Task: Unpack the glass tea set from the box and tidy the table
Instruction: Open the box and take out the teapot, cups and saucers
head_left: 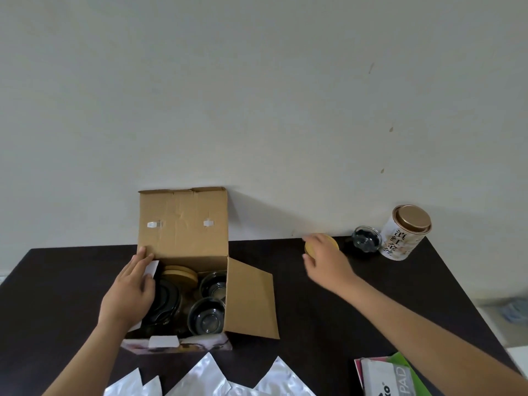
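Note:
An open cardboard box (183, 224) stands on the dark table (314, 304) at left of centre, its lid flap upright against the wall. Inside lie a round wooden lid (180, 274), a large glass piece (165, 304) and two small glass cups (213, 284) (205, 317). My left hand (130, 292) rests on the box's left edge, fingers spread over the inside. My right hand (325, 261) reaches to the far right and grips a round wooden-lidded piece (328, 241) near the wall. One small glass cup (367, 240) stands beside it.
A white tea tin with a copper lid (407, 232) stands at the back right by the wall. Several silvery foil bags (208, 378) lie along the table's near edge. A pad packet and coloured papers (391, 375) sit at the front right.

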The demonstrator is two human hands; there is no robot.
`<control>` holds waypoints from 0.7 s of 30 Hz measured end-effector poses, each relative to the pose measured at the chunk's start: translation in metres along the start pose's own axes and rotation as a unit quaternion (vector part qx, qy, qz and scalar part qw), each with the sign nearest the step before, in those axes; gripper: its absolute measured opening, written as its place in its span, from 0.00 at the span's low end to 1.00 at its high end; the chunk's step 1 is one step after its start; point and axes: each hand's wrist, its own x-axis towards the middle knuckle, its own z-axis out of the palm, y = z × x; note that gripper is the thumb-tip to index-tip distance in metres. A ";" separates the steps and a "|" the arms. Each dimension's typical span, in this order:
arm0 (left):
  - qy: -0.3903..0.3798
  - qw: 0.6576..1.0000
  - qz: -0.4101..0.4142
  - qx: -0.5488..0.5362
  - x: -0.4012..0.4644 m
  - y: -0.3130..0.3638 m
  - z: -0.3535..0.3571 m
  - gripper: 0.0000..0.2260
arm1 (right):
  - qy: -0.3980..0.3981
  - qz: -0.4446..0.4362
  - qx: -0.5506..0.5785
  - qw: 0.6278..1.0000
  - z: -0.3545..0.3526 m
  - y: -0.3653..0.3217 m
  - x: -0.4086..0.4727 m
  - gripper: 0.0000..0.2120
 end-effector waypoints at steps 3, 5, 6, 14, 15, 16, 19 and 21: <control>-0.006 1.000 -0.003 -0.017 -0.001 0.001 -0.001 0.21 | -0.001 -0.073 0.077 0.994 0.012 -0.075 -0.020 0.20; -0.011 1.000 -0.004 -0.023 -0.001 0.002 -0.002 0.21 | -0.025 -0.110 0.106 0.988 0.027 -0.115 -0.027 0.20; -0.014 1.000 0.000 -0.019 -0.002 0.003 -0.003 0.22 | -0.040 -0.123 0.110 0.985 0.035 -0.131 -0.028 0.20; -0.081 0.997 -0.001 0.011 -0.001 0.009 -0.004 0.22 | -0.259 -0.031 -0.115 0.959 0.086 -0.192 -0.021 0.34; -0.090 0.996 -0.006 0.021 -0.001 0.010 -0.004 0.23 | -0.272 -0.022 -0.136 0.952 0.087 -0.196 -0.019 0.36; -0.094 0.995 -0.010 0.028 -0.001 0.011 -0.004 0.23 | -0.280 -0.024 -0.155 0.947 0.087 -0.198 -0.018 0.35; -0.099 0.995 -0.014 0.021 -0.003 0.010 -0.004 0.23 | -0.267 -0.048 -0.151 0.951 0.084 -0.204 -0.019 0.25; -0.107 0.994 -0.008 0.028 -0.005 0.007 -0.004 0.26 | -0.227 -0.059 -0.118 0.965 0.082 -0.205 -0.022 0.21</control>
